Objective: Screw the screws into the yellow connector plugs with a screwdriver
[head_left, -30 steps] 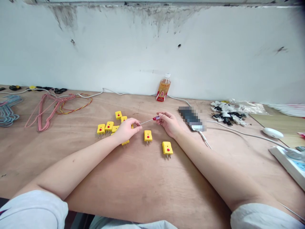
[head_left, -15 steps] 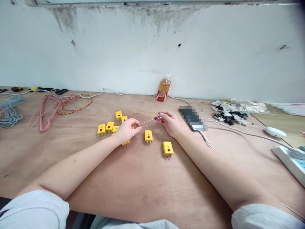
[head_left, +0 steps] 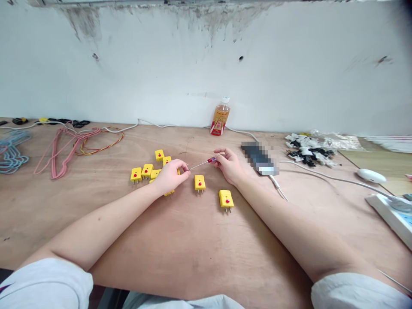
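Observation:
A small screwdriver (head_left: 203, 164) with a red and purple handle is held in the fingers of my right hand (head_left: 229, 166). Its thin metal shaft points left, and its tip meets the fingertips of my left hand (head_left: 172, 175). Those left fingers are pinched; whatever they hold at the tip is too small or hidden to make out. Yellow plugs with red dots and metal pins lie around: one (head_left: 200, 183) just right of my left hand, another (head_left: 226, 199) nearer me. Several more, such as this yellow plug (head_left: 147, 171), cluster left of and partly behind my left hand.
A drink bottle (head_left: 220, 116) stands by the wall. Beyond my right hand lies a phone (head_left: 257, 155) with a white cable. Black and white small parts (head_left: 309, 151), a white oval case (head_left: 371, 177) and a power strip (head_left: 391, 219) are right; pink hangers (head_left: 59, 154) and blue hangers (head_left: 14, 150) left.
The whole view has shifted very slightly. Both hands keep the same pose on the screwdriver, and the plugs have not moved on the table.

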A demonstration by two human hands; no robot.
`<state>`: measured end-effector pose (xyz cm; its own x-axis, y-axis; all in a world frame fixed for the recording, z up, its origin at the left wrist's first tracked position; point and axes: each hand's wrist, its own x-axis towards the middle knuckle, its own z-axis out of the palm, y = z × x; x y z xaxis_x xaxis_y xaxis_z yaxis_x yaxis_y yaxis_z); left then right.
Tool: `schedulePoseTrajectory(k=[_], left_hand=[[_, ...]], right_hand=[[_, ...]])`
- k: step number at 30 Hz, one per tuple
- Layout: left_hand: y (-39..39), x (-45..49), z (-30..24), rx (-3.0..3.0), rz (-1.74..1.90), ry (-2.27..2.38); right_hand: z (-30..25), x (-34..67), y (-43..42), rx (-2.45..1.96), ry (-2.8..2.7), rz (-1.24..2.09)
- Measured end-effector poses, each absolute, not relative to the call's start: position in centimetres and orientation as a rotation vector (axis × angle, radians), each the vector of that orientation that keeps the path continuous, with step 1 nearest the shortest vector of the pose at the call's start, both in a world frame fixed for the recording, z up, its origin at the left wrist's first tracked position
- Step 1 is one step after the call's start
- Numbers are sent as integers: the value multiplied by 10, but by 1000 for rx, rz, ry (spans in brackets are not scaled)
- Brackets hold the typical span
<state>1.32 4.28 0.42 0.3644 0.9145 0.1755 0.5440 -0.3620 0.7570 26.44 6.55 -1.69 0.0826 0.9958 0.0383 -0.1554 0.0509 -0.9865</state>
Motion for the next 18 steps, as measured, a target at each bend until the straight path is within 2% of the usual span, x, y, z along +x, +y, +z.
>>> schedulePoseTrajectory(k=[18], left_hand=[[39,14,9,2174,756,1228]], right_hand=[[-13,266,59,-1168,-1239,1071]])
